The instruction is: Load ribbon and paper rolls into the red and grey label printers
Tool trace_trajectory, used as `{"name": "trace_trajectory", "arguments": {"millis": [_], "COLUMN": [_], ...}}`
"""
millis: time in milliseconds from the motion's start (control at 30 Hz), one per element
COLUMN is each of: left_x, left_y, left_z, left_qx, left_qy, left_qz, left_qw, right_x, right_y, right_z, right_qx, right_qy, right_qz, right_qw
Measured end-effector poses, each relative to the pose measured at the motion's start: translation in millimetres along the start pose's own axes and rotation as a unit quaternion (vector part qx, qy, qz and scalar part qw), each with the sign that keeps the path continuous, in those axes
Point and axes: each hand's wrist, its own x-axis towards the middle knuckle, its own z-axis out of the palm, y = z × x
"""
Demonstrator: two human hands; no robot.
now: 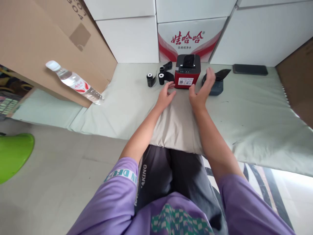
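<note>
Upper centre of frame, just above both hands: red-and-black label printer (187,72), upright on pale green mat (256,111), front face with white QR sticker turned toward the wearer. Boxy, no marked long axis; dark lid tilted back at top.

Left hand (166,94): open, fingers spread and extended, nothing held; fingertips at lower left corner of printer, touching or a hair short, contact not resolvable. Wrist resting on beige cushion (176,127) spread across lap.

Right hand (201,91): open, palm inward, fingers pointing up-frame along right flank of printer, nothing held; fingertips overlapping dark grey pouch (216,87) behind, contact there not resolvable. Thumb side near lower right corner of printer.

Bearing: printer straight ahead, up-frame of both hands, bracketed between them; left hand marginally nearer front face, right hand reaching farther along side. Hands roughly level, one at each lower corner.

Left of printer: two black ribbon rolls with white cores (161,78), one separate roll (151,80), loose black ribbon strip trailing between rolls and printer.

Right of pouch: black film flap (222,74); farther right, dark phone (249,69) flat on mat, well apart.

Upper left of frame: clear water bottle (74,82) lying tilted against cardboard box (36,39).

Top edge: white cartons, centre carton (192,37) with red print directly behind printer.

Lower left: green plastic seat edge (13,155).
</note>
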Motion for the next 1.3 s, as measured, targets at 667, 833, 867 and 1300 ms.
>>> {"name": "trace_trajectory", "arguments": {"millis": [667,833,867,1300], "left_x": [-15,-9,-7,1], "left_y": [-1,-5,-7,-19], "left_z": [7.1,12.1,13.4,16.6], "left_qx": [0.017,0.035,0.039,-0.008], "left_qy": [-0.056,-0.065,-0.066,-0.06], "left_qz": [-0.044,-0.025,-0.019,-0.034], "left_qw": [0.997,0.997,0.997,0.998], "right_x": [2,3,4,12], "right_y": [37,40,41,31], "right_z": [35,36,36,34], "right_qx": [0.178,0.184,0.183,0.122], "right_qy": [-0.078,-0.079,-0.082,-0.12], "right_qz": [0.273,0.25,0.241,0.193], "right_qw": [0.942,0.947,0.95,0.966]}}
